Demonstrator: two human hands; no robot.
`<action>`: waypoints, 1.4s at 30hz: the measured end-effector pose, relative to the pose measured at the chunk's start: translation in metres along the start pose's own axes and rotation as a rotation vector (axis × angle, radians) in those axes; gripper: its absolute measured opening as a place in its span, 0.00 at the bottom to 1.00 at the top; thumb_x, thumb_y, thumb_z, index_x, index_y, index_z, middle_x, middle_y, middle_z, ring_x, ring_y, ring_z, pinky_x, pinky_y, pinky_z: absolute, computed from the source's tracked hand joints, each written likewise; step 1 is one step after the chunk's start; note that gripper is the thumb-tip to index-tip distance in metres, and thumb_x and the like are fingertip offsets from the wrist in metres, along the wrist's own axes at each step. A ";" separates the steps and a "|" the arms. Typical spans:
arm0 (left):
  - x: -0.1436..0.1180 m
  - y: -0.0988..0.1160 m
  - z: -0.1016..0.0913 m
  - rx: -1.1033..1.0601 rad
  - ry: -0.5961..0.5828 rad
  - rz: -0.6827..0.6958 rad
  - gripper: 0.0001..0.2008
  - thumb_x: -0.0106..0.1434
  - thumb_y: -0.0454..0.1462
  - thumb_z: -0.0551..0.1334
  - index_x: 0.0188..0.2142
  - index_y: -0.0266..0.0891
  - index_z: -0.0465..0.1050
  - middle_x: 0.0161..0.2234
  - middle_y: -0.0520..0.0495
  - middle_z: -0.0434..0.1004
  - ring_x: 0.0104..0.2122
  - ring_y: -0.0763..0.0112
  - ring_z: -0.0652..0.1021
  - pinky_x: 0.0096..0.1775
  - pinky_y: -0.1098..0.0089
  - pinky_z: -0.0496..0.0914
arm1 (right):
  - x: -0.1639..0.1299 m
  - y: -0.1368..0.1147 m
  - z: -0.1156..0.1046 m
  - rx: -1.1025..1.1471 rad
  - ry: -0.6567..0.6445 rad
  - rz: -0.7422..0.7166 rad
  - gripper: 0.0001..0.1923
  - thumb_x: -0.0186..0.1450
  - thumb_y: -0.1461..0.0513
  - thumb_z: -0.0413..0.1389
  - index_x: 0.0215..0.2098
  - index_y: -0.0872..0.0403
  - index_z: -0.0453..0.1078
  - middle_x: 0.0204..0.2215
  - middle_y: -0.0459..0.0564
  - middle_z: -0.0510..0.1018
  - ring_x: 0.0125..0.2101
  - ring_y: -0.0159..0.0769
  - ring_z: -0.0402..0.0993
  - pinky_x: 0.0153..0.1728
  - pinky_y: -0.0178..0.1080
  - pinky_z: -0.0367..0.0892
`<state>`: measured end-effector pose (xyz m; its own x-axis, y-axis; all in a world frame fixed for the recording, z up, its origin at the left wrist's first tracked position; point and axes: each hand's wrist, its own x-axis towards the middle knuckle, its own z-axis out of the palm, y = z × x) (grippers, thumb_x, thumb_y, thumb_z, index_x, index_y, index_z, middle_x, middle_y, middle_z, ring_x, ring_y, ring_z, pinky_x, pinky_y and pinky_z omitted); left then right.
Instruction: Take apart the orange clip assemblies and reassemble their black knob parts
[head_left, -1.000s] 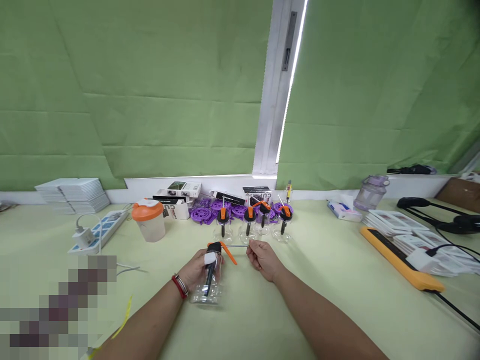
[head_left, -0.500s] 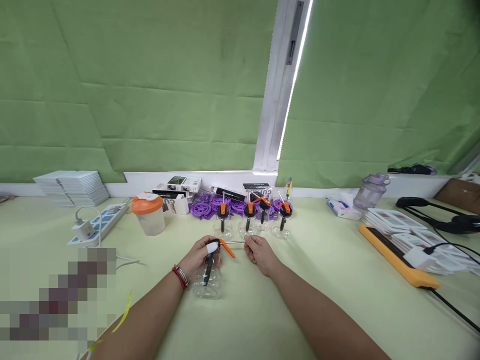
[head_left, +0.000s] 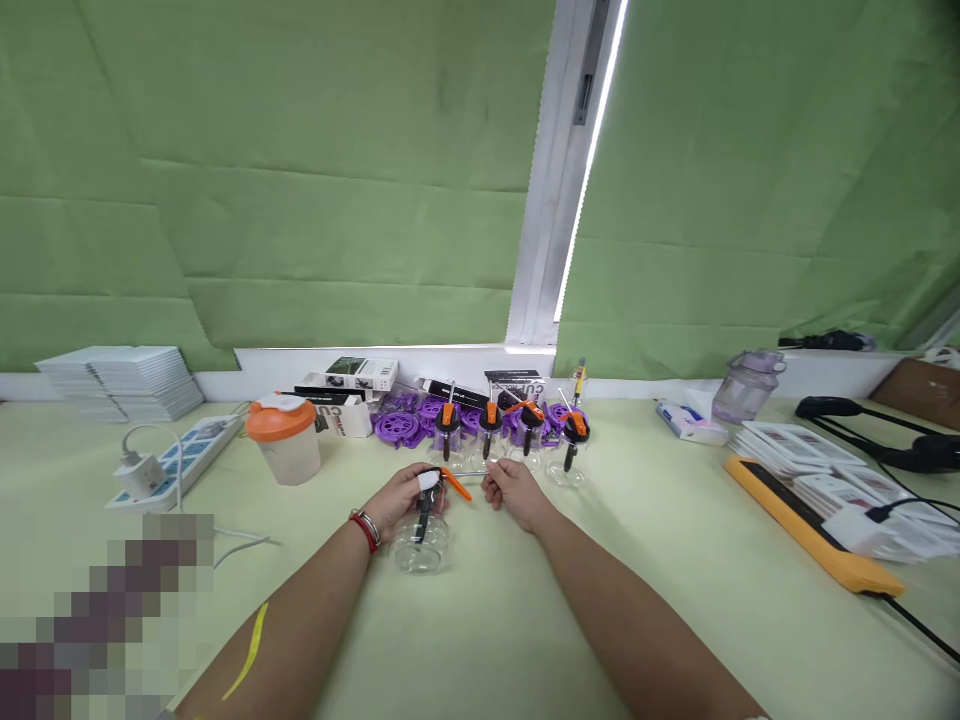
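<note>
Tabletop (head_left: pixel 480 630), clear jar (head_left: pixel 420 550) partly hidden

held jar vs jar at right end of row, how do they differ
The held jar is in the left hand; the right-end jar stands on the table, untouched. The held jar's rod points sideways to the right hand, while the right-end jar's rod slants upward. The held jar is nearer the camera than the right-end jar. Both have clear bodies with black and orange parts.

Creased green sheeting (head_left: pixel 337 220) filled the top, a white window frame (head_left: pixel 541 230) stood upper centre, bright light (head_left: pixel 583 200) edged it, a pale tabletop (head_left: pixel 480 640) spread below
</note>
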<state>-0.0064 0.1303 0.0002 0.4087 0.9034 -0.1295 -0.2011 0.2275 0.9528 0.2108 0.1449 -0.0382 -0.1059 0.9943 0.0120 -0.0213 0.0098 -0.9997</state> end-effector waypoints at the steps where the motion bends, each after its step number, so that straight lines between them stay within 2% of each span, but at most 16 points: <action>1: 0.001 0.001 0.000 -0.001 0.003 0.000 0.19 0.49 0.43 0.67 0.37 0.37 0.68 0.28 0.48 0.75 0.27 0.66 0.77 0.33 0.64 0.71 | 0.002 0.000 0.000 -0.005 0.002 -0.001 0.22 0.57 0.46 0.52 0.24 0.57 0.64 0.16 0.45 0.70 0.15 0.26 0.64 0.16 0.31 0.60; 7: 0.006 0.001 -0.003 -0.007 0.007 0.006 0.18 0.50 0.43 0.66 0.37 0.37 0.67 0.25 0.49 0.74 0.27 0.65 0.78 0.33 0.64 0.71 | 0.007 -0.003 0.001 -0.027 0.015 -0.007 0.21 0.57 0.46 0.52 0.23 0.56 0.64 0.16 0.44 0.69 0.14 0.25 0.62 0.15 0.30 0.58; 13: 0.003 -0.006 -0.007 -0.011 0.040 0.033 0.20 0.49 0.43 0.66 0.40 0.38 0.65 0.24 0.50 0.74 0.26 0.65 0.78 0.30 0.66 0.70 | -0.007 -0.008 0.003 -0.028 0.050 -0.009 0.20 0.56 0.47 0.53 0.23 0.55 0.63 0.17 0.43 0.69 0.13 0.23 0.59 0.13 0.29 0.50; 17: -0.012 -0.005 0.003 0.024 0.052 0.040 0.20 0.48 0.43 0.67 0.39 0.38 0.66 0.21 0.53 0.73 0.20 0.69 0.75 0.23 0.70 0.68 | -0.020 -0.008 0.007 -0.015 0.064 -0.011 0.18 0.56 0.49 0.54 0.22 0.55 0.62 0.15 0.41 0.67 0.12 0.22 0.54 0.14 0.30 0.50; 22: -0.027 -0.001 0.018 0.076 0.081 0.030 0.17 0.49 0.45 0.65 0.34 0.36 0.67 0.17 0.54 0.70 0.15 0.72 0.71 0.18 0.72 0.64 | -0.033 -0.007 0.010 0.006 0.089 -0.026 0.14 0.54 0.53 0.57 0.24 0.56 0.64 0.16 0.40 0.67 0.14 0.22 0.54 0.15 0.30 0.51; 26: -0.034 -0.003 0.022 0.083 0.112 0.031 0.17 0.50 0.46 0.63 0.33 0.36 0.67 0.17 0.53 0.70 0.15 0.71 0.71 0.18 0.72 0.65 | -0.040 -0.006 0.010 0.022 0.077 -0.030 0.13 0.52 0.55 0.59 0.29 0.56 0.65 0.17 0.40 0.67 0.14 0.22 0.56 0.15 0.29 0.52; 29: -0.041 -0.005 0.024 0.079 0.138 0.036 0.16 0.51 0.46 0.63 0.32 0.36 0.66 0.17 0.53 0.70 0.16 0.70 0.72 0.19 0.72 0.65 | -0.045 -0.008 0.009 0.029 0.041 -0.014 0.17 0.53 0.51 0.58 0.31 0.56 0.65 0.18 0.42 0.69 0.14 0.24 0.60 0.13 0.29 0.53; 33: -0.047 -0.005 0.027 0.069 0.166 0.048 0.15 0.51 0.45 0.63 0.32 0.37 0.65 0.17 0.53 0.70 0.17 0.70 0.73 0.20 0.72 0.66 | -0.048 -0.010 0.012 -0.014 0.053 0.036 0.20 0.57 0.47 0.52 0.27 0.56 0.64 0.17 0.43 0.69 0.12 0.25 0.59 0.11 0.29 0.52; 36: -0.046 -0.006 0.026 0.066 0.160 0.053 0.15 0.51 0.45 0.63 0.31 0.37 0.65 0.17 0.53 0.70 0.17 0.70 0.72 0.20 0.72 0.66 | -0.047 -0.012 0.015 -0.021 0.073 0.037 0.17 0.55 0.49 0.54 0.26 0.55 0.64 0.16 0.41 0.67 0.12 0.23 0.56 0.10 0.28 0.49; 39: -0.044 -0.006 0.023 0.063 0.140 0.058 0.16 0.51 0.46 0.63 0.31 0.37 0.65 0.18 0.52 0.71 0.17 0.70 0.73 0.20 0.71 0.66 | -0.044 -0.012 0.016 -0.005 0.077 0.027 0.16 0.53 0.51 0.57 0.28 0.55 0.65 0.18 0.41 0.68 0.14 0.24 0.59 0.11 0.28 0.53; 42: -0.041 -0.007 0.019 0.060 0.112 0.062 0.16 0.51 0.46 0.63 0.32 0.36 0.66 0.18 0.52 0.71 0.17 0.70 0.73 0.21 0.71 0.66 | -0.040 -0.012 0.016 -0.005 0.094 0.046 0.18 0.55 0.48 0.54 0.25 0.55 0.63 0.17 0.42 0.67 0.13 0.24 0.58 0.10 0.29 0.50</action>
<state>-0.0047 0.0846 0.0037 0.2946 0.9507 -0.0965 -0.1682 0.1510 0.9741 0.1995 0.1034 -0.0262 -0.0127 0.9993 -0.0360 -0.0131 -0.0361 -0.9993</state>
